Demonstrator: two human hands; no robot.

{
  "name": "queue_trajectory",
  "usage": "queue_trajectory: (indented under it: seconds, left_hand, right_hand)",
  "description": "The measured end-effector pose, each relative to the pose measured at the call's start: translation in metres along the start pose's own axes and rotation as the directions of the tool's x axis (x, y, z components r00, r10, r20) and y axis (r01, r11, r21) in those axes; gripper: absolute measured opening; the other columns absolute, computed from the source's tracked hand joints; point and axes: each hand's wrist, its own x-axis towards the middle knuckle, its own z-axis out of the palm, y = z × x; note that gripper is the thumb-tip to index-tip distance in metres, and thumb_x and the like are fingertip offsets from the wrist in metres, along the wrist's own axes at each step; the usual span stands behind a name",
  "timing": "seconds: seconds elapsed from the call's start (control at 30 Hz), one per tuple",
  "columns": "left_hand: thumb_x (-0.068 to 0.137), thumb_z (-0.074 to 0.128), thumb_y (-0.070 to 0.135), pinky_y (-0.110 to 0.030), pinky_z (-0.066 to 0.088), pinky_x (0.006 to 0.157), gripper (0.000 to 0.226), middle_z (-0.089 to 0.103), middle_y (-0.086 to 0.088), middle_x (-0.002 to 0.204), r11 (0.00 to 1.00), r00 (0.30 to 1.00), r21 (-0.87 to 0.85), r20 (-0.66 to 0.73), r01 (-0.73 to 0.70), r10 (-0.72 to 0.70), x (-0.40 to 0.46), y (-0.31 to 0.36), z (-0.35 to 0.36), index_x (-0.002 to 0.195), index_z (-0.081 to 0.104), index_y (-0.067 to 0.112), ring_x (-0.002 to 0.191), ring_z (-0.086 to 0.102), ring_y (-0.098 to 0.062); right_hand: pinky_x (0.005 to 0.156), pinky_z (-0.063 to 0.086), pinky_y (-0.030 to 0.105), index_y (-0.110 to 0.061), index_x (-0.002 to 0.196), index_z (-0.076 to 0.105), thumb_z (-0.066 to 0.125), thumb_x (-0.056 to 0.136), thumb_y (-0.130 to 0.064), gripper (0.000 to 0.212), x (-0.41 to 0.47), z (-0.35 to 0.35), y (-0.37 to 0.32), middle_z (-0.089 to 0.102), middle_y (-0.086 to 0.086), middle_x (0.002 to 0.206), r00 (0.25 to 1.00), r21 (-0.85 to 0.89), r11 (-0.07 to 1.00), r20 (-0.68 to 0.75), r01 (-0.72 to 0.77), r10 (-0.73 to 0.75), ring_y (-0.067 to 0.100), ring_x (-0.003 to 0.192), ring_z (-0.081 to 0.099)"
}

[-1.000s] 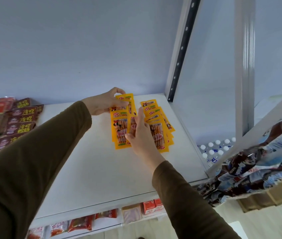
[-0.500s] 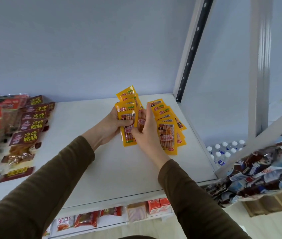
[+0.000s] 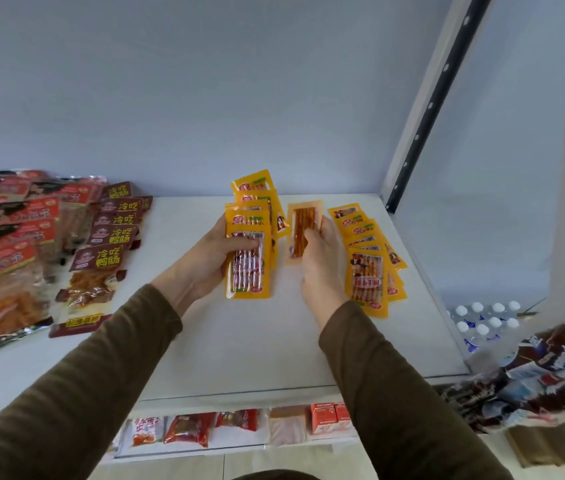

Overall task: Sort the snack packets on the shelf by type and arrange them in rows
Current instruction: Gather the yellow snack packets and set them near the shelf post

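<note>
— How far along are we, going by the head view?

— I'm judging it partway. A fanned yellow packet row is lying at the shelf's right end. My left hand is gripping a yellow packet stack, fingers curled round it; my right hand is pinching a single packet turned back-side up.

— And what's left?

— The brown packets and red packets at the left are lying overlapped, not yet squared.

— The yellow ones?

— They're flat, glossy, with clear windows showing sticks.
</note>
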Motion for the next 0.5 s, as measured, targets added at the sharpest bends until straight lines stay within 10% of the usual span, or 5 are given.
queue_trajectory:
  seconds: [0.17,0.27,0.5]
  left_hand:
    - [0.093,0.069,0.011,-0.036,0.060,0.083,0.046,0.071,-0.011,0.120,0.999,0.998,0.039,0.056,-0.017,0.015,-0.027,0.001,-0.010,0.137,0.055,0.019,0.097,0.072,-0.022]
    - [0.090,0.073,0.007,-0.037,0.058,0.081,0.062,0.071,-0.006,0.111,0.996,0.997,0.084,-0.078,-0.003,0.010,-0.034,-0.001,-0.018,0.143,0.042,0.015,0.094,0.070,-0.020]
    - [0.092,0.071,0.002,-0.043,0.060,0.088,0.075,0.074,-0.005,0.117,0.995,0.952,0.103,-0.305,0.012,0.020,-0.041,-0.002,-0.037,0.149,0.031,0.029,0.106,0.073,-0.024]
  right_hand:
    - [0.087,0.056,0.044,-0.017,0.116,0.066,0.046,0.108,-0.030,0.026,0.009,0.037,-0.014,0.075,0.010,0.106,0.954,0.257,0.953,0.288,-0.164,0.086,0.024,0.093,0.072]
    - [0.099,0.053,0.054,-0.008,0.134,0.061,0.049,0.101,-0.053,0.057,0.005,0.053,-0.016,0.067,0.022,0.128,0.881,0.253,0.937,0.462,-0.240,0.100,0.036,0.112,0.068]
    - [0.065,0.062,0.040,-0.002,0.121,0.064,0.070,0.089,-0.005,0.033,-0.016,0.103,0.004,0.075,0.018,0.100,0.873,0.117,0.972,0.471,-0.204,0.126,0.031,0.083,0.075]
